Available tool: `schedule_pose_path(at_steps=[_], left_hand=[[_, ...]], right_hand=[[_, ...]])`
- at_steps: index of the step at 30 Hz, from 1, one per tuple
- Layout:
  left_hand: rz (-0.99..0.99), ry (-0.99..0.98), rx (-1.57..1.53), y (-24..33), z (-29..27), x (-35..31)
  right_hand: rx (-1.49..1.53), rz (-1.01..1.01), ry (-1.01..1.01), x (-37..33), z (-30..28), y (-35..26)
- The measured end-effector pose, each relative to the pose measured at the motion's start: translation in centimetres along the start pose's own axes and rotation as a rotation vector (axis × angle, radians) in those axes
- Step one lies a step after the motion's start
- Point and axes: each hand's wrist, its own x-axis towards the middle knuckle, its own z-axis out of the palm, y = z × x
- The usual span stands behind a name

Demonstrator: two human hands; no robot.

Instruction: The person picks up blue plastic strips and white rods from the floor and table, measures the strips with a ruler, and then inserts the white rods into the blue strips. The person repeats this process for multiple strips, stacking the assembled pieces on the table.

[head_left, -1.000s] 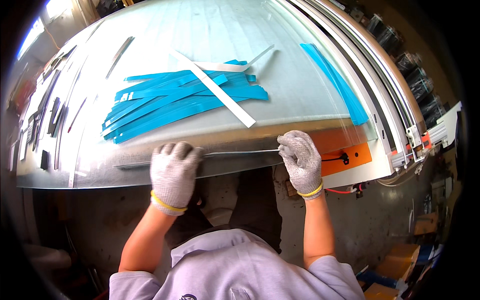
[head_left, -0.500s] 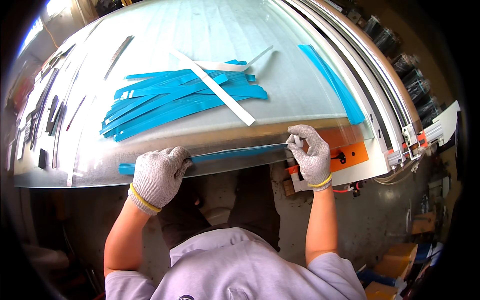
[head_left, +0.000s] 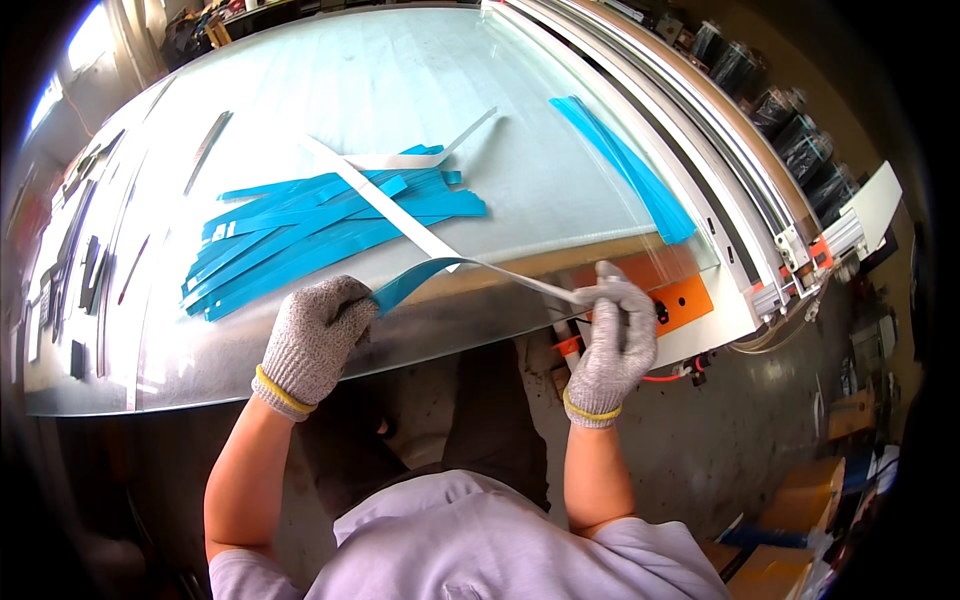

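Observation:
Both hands wear grey knitted gloves with yellow cuffs. My left hand (head_left: 318, 340) is closed around a thin flexible blue strip (head_left: 412, 281), which arches up above the near edge of the glass-topped table (head_left: 480, 320). Toward the right the strip narrows to a pale, edge-on band. My right hand (head_left: 612, 345) pinches that end between thumb and fingers; the fingertips are slightly blurred. Just beyond the arch lies a white strip (head_left: 385, 208), crossing a loose pile of blue strips (head_left: 320, 225).
A bundle of blue strips (head_left: 630, 170) lies at the right, beside a white metal rail (head_left: 690, 170). An orange plate (head_left: 690, 308) sits at the near right corner. Dark tools and thin bars (head_left: 95, 260) lie at the left. Cardboard boxes (head_left: 775, 570) stand on the floor.
The strip between my hands was nearly straight and low along the table edge; now it bows upward. My right hand has turned and shifted slightly nearer. The far end left of my left hand no longer shows.

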Motion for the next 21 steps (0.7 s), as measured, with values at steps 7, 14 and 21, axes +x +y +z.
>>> schedule_pose_path(at_steps=[7,14,21], left_hand=[[-0.046,-0.076,-0.213,1.9,0.6,1.0],[-0.1,-0.197,-0.455,1.9,1.4,1.6],[-0.162,-0.261,-0.509,2.3,2.4,0.3]], right_hand=[[0.07,0.171,0.079,1.1,-0.2,-1.7],[0.442,0.574,-0.433,-2.1,3.9,-3.1],[0.434,0.465,-0.57,-1.9,5.7,-2.5]])
